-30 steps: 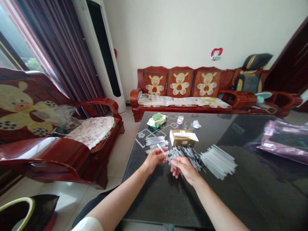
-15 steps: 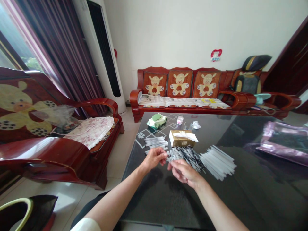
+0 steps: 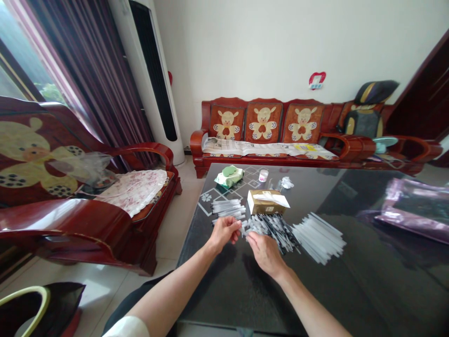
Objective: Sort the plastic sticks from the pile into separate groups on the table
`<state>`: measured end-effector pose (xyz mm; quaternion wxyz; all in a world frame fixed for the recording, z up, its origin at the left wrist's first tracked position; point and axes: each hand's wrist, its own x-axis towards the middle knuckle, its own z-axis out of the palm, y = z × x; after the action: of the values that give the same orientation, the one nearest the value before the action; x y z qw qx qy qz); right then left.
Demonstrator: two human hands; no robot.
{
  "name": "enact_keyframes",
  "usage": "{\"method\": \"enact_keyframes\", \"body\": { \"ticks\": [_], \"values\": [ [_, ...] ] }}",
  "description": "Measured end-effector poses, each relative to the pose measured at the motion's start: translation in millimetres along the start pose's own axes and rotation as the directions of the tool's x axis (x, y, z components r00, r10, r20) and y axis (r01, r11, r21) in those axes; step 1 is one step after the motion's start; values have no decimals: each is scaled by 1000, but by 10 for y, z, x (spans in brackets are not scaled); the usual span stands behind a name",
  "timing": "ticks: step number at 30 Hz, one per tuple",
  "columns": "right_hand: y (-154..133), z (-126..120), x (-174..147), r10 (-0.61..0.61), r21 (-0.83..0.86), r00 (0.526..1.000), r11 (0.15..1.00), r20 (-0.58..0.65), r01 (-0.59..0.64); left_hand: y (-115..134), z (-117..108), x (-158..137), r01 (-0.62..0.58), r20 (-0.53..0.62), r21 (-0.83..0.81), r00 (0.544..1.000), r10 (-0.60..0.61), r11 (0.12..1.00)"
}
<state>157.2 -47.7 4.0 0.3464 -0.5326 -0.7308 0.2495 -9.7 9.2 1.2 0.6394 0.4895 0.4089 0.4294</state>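
My left hand is closed in a pinch over the dark table, fingertips pointing right. Facing it, my right hand is also closed, thumb and fingers pressed together. What sits in either pinch is too small to make out. Just beyond the fingertips lies a heap of thin black sticks with whitish ends. Behind my left hand, a small stack of whitish translucent tubes lies side by side. Longer whitish tubes are spread in a fan to the right of the heap.
A gold tissue box stands behind the heap. Further back are a green wipes pack, a small white cup and crumpled tissue. A purple-edged plastic package lies at right on the black table.
My right hand has turned, its back now more upward, with its fingertips still near my left hand. My left hand has barely shifted. The view has moved slightly.
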Motion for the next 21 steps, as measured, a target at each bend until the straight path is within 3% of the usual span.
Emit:
{"method": "enact_keyframes", "body": {
  "ticks": [2,5,8,12,14,16,19,21],
  "values": [
    [10,-22,15,103,286,987,949,122,-135,79,-21,-24,-72,100,6,992,71,997],
    [26,-62,18,195,619,904,672,380,-405,219,-53,-76,-123,270,-27,954,126,992],
    [35,-86,1,132,740,846,427,517,-519,301,-53,-118,-152,348,-48,924,159,987],
    [19,-85,-20,51,770,816,302,575,-562,292,-27,-121,-170,356,-72,916,185,983],
    [-2,-82,-20,67,772,823,311,565,-555,268,-17,-106,-150,318,-77,933,166,986],
    [-27,-81,-10,116,758,844,389,524,-524,243,-1,-93,-126,248,-74,958,141,989],
    [-60,-75,17,175,642,921,672,347,-369,194,60,-90,-106,140,-73,983,116,992],
    [-69,-67,27,118,422,981,890,156,-175,154,109,-87,-99,75,-89,992,106,991]
  ]
}}
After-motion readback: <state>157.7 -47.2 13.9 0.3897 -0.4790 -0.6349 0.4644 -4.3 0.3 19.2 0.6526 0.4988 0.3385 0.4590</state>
